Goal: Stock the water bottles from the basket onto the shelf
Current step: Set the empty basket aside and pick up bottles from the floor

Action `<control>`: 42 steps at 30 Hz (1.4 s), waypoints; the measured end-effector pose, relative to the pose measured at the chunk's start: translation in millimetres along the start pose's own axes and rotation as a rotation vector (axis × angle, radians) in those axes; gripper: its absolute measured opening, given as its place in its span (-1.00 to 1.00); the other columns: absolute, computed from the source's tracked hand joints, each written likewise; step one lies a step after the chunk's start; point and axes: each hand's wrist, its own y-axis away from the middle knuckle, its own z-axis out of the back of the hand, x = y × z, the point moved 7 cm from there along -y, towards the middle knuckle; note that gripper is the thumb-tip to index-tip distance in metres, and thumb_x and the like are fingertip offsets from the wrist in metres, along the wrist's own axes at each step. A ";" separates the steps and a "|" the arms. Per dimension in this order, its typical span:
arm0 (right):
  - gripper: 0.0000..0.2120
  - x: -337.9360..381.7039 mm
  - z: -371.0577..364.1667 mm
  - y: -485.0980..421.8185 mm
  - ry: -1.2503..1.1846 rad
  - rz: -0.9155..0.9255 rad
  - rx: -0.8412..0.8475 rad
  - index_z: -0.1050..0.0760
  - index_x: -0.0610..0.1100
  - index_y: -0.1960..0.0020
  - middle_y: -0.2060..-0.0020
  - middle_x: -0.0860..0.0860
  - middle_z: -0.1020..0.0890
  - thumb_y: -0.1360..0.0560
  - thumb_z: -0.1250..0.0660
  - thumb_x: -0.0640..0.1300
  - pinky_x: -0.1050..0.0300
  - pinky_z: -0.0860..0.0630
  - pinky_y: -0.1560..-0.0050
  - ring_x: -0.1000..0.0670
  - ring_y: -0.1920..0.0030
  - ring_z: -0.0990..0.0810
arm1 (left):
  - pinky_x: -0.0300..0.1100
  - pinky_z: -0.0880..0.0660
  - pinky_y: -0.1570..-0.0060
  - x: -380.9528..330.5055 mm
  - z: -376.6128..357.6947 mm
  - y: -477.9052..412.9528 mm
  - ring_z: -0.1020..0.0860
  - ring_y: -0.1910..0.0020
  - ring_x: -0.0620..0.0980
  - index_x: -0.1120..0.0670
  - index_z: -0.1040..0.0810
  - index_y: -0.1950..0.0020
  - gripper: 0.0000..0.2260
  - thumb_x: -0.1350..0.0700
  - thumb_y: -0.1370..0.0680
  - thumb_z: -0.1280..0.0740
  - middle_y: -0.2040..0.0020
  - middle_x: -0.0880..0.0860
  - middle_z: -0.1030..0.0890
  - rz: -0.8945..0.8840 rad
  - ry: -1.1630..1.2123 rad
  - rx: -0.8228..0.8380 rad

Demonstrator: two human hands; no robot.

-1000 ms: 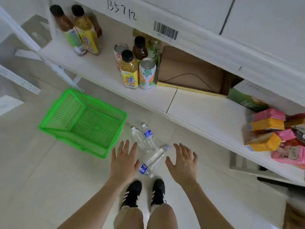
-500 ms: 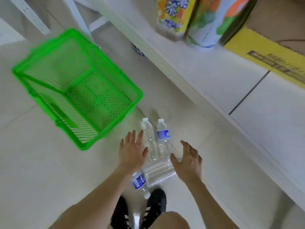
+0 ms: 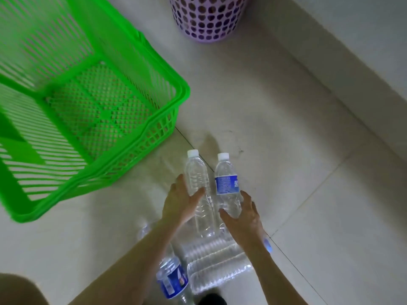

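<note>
At the bottom edge of the frame, just right of centre, the toe of a dark shoe point(image 3: 211, 300) shows on the pale tiled floor point(image 3: 319, 194). Just above it a clear ribbed bottle point(image 3: 217, 264) lies on its side across the lower centre, its blue-labelled end point(image 3: 172, 280) pointing toward the lower left and partly under the left forearm. Above that, in the centre, two more water bottles lie side by side on the floor, white caps pointing toward the top of the frame: an unlabelled bottle point(image 3: 199, 190) on the left and a blue-labelled bottle point(image 3: 228, 186) on the right, close together but seemingly not touching. The left hand point(image 3: 179, 201) is cupped around the left flank of the unlabelled bottle, fingers on its far side and thumb across its middle, loosely curled rather than clamped. The right hand point(image 3: 244, 219) is spread at the lower part of the blue-labelled bottle, fingers parted, with fingertips and thumb touching its base. To the left and upper left, a green plastic basket point(image 3: 154, 128) sits tilted, its mesh bottom bare. At the top centre stands a lilac perforated bin point(image 3: 207, 23). The white shelf edge point(image 3: 352, 51) runs diagonally down the upper right.
</note>
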 end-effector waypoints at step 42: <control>-0.62 92.1 124.4 137.5 -0.629 -0.176 0.349 -0.50 0.01 -0.11 0.01 -0.07 -0.65 -0.36 -0.51 -0.19 -0.10 -0.63 0.04 -0.09 0.05 -0.67 | -0.37 -0.41 0.52 -55.6 144.7 190.8 -0.52 0.54 -0.24 0.04 -0.45 -0.20 -0.56 0.08 -0.40 -0.54 0.27 -0.02 -0.63 0.184 0.789 0.037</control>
